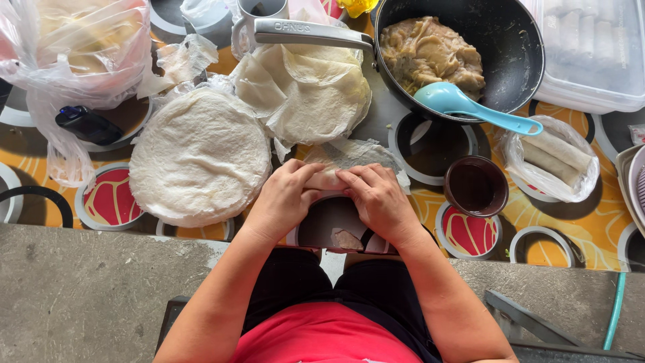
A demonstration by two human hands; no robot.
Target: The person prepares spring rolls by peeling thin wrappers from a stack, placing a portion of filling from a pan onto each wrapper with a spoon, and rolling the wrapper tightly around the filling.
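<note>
My left hand (pixel 283 195) and my right hand (pixel 376 196) sit side by side, fingers curled over a thin pale wrapper (pixel 356 156) that they are rolling on the patterned tablecloth (pixel 591 222). The roll's middle shows between the fingertips. Left of my hands lies a round stack of wrappers (pixel 199 156). Behind them a crumpled heap of wrappers (pixel 306 87) rests. A black pan (pixel 514 47) at the back holds beige filling (pixel 430 50) and a light blue spoon (pixel 470 107).
A small dark bowl (pixel 476 185) stands right of my hands. Finished rolls lie in a plastic bag (pixel 557 156), and more fill a clear box (pixel 594 47) at the back right. A plastic bag (pixel 74 47) and a black object (pixel 87 125) sit far left.
</note>
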